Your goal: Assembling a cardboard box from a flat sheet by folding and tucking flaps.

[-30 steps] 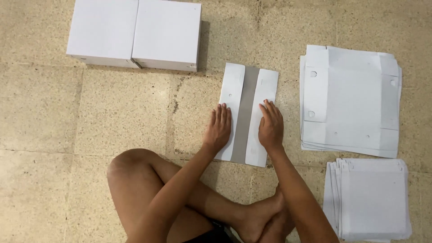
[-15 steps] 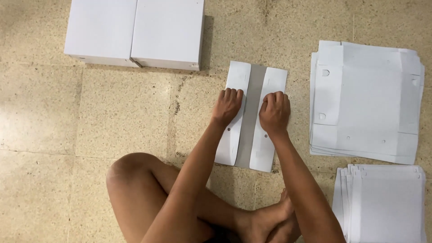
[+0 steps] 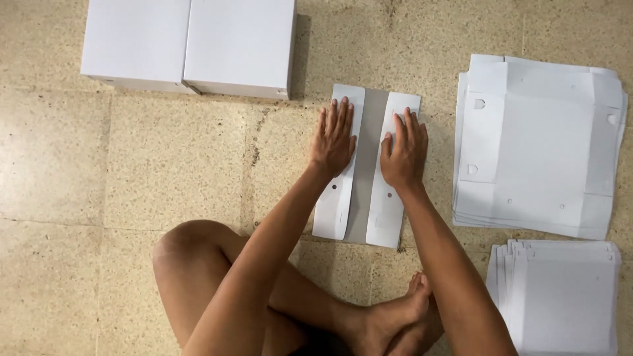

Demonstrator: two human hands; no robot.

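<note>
We press our left hand (image 3: 334, 140) and right hand (image 3: 403, 150) flat, fingers spread and gripping nothing, on the two white flaps of the folded cardboard sheet (image 3: 366, 168) on the floor (image 3: 165, 165) before our crossed legs. Pushing down like this keeps the flaps from popping up, we think. Flat sheets (image 3: 537, 148) wait close on the right, and two white boxes (image 3: 191, 43) sit out of the way.

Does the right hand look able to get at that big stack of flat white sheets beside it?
Probably yes: the right hand lies flat on the folded cardboard piece, and only bare floor separates it from the stack.

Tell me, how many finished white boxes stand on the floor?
2. The left box and the right box stand side by side, touching, at the top left, beyond the left hand. Their far ends are cut off by the picture's edge.
</note>
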